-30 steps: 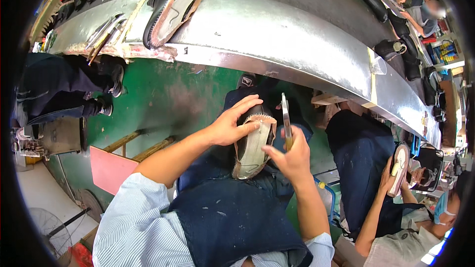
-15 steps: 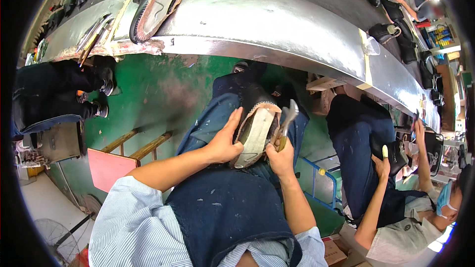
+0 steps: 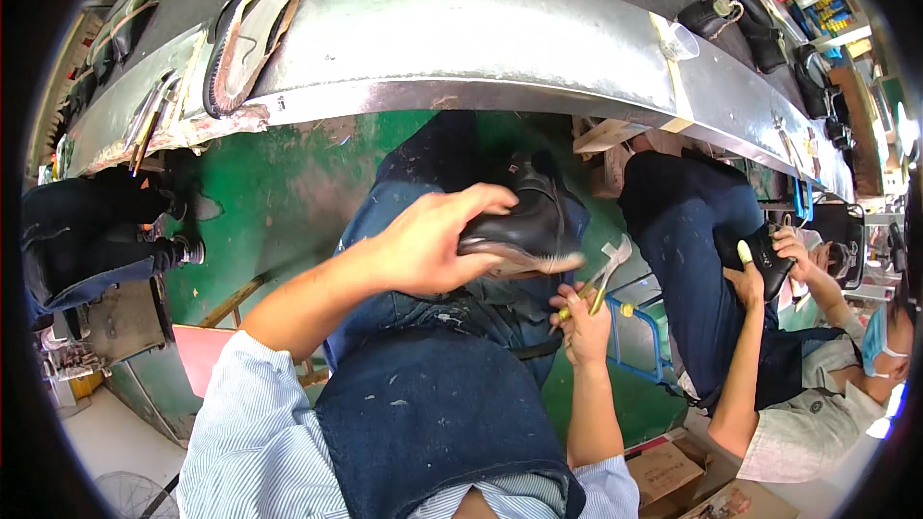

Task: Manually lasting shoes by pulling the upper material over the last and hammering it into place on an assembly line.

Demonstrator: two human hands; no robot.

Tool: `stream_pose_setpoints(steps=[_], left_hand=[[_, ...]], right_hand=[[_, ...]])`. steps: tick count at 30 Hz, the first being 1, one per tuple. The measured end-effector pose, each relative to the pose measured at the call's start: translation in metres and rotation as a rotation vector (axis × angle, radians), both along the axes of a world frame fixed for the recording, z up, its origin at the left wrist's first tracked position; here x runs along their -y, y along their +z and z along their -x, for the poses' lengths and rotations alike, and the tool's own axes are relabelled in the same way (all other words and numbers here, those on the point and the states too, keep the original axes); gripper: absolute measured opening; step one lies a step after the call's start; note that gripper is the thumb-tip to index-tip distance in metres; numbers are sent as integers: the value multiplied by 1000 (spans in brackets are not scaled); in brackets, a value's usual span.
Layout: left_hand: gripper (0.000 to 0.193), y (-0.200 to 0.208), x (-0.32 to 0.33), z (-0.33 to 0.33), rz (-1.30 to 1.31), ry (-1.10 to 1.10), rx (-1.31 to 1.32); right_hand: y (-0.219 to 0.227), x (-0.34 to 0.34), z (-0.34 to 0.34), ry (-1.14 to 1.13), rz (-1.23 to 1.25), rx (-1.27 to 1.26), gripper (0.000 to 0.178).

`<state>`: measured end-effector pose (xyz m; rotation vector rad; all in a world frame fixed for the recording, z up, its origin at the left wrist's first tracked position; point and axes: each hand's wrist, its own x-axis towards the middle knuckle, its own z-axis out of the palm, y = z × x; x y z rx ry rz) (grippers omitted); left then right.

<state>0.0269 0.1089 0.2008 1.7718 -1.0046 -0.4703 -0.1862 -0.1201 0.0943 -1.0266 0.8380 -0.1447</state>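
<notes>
The black shoe (image 3: 522, 224) is in the frame's centre; the left hand (image 3: 433, 238) clasps its left side, fingers above, thumb below; the right hand (image 3: 585, 329) holds a hammer (image 3: 604, 284); the shoe looks light, firm, somewhat slippery, so its sides seem safest to grip.

Our left hand (image 3: 430, 242) holds a black shoe (image 3: 514, 228). Near it, our right hand (image 3: 586, 327) grips a hammer (image 3: 612, 258). Another shoe (image 3: 252, 40) lies bottom up on the shiny bench (image 3: 442, 29). On our right, a person (image 3: 793, 437) holds a dark shoe (image 3: 772, 267) too.
</notes>
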Motion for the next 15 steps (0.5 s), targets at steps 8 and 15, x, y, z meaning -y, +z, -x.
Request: stream_pose_setpoints(steps=[8, 15], left_hand=[[59, -60, 104, -54, -482, -1, -470], [55, -180, 64, 1, -111, 91, -879]], right_hand=[[18, 1, 36, 276, 86, 29, 37], [39, 7, 15, 689, -43, -91, 40]])
